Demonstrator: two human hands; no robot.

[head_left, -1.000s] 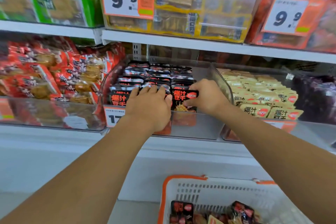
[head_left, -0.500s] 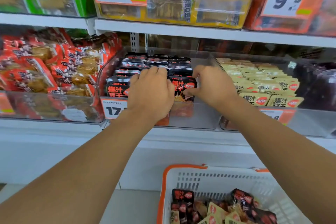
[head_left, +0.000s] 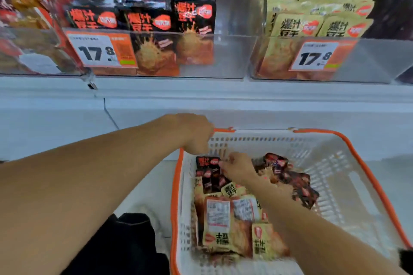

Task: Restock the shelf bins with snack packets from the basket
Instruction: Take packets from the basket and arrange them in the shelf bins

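A white basket with an orange rim (head_left: 312, 130) stands low at the right, holding black packets (head_left: 295, 183) and yellow packets (head_left: 223, 219). An upright black packet (head_left: 207, 161) leans at its back left corner. My left hand (head_left: 196, 134) hangs curled over that corner, fingertips just above the packet; whether it grips anything is hidden. My right hand (head_left: 239, 169) is inside the basket, fingers pinched on the packet's top right corner. Above, a clear bin (head_left: 234, 56) holds rows of black packets (head_left: 192, 15) with a gap at its right side.
A second clear bin with yellow packets (head_left: 297, 27) sits to the right, and a bin of red packets (head_left: 22, 6) to the left. Both middle bins carry 17.8 price tags (head_left: 98, 51). A white shelf ledge (head_left: 223, 96) juts out between bins and basket. Dark clothing (head_left: 125, 241) shows at bottom left.
Both hands have left the black packets in the bin and dropped down into the basket. The view has tilted down, so the upper shelf is out of sight.
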